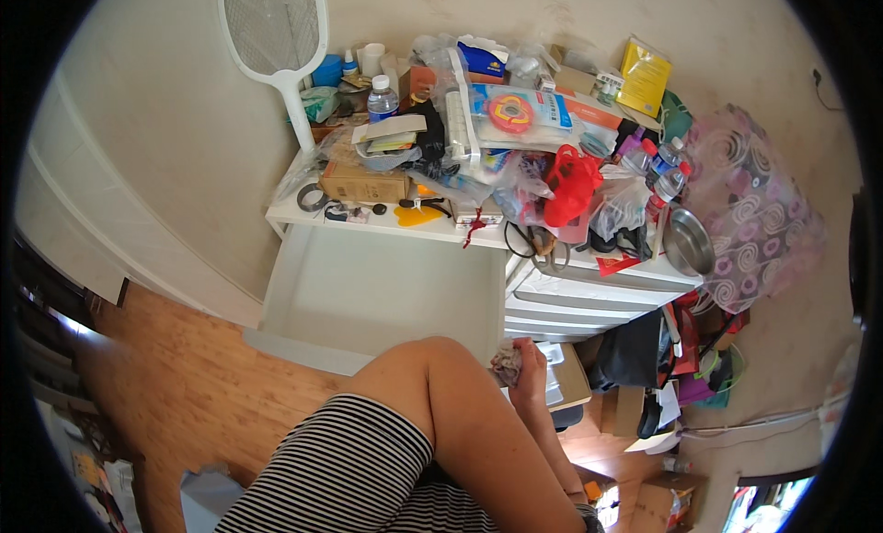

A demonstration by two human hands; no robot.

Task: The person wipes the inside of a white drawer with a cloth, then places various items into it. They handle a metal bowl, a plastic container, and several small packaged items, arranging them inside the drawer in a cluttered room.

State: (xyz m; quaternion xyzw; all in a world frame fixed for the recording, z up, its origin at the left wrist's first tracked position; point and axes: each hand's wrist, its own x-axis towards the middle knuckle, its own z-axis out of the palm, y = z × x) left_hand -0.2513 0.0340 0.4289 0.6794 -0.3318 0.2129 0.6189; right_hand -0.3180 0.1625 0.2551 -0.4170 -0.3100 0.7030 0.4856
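Note:
My right hand [529, 375] is closed around a crumpled greyish cloth [505, 362]. It is just off the front right corner of a pulled-out white drawer [386, 280]. The drawer's pale bottom and side walls show. My right forearm rises from the lower edge, with a dark band at the wrist end. Bent knees, one partly under black-and-white striped fabric [322, 464], hide part of the drawer's front. My left hand is not in view.
A cluttered white dresser top [368, 222] holds bottles, bags, a cardboard box [363, 181] and a red bag [572, 185]. A white electric swatter [292, 96] leans at its left. A metal bowl [688, 241] sits at the right edge. Boxes and bags crowd the right floor.

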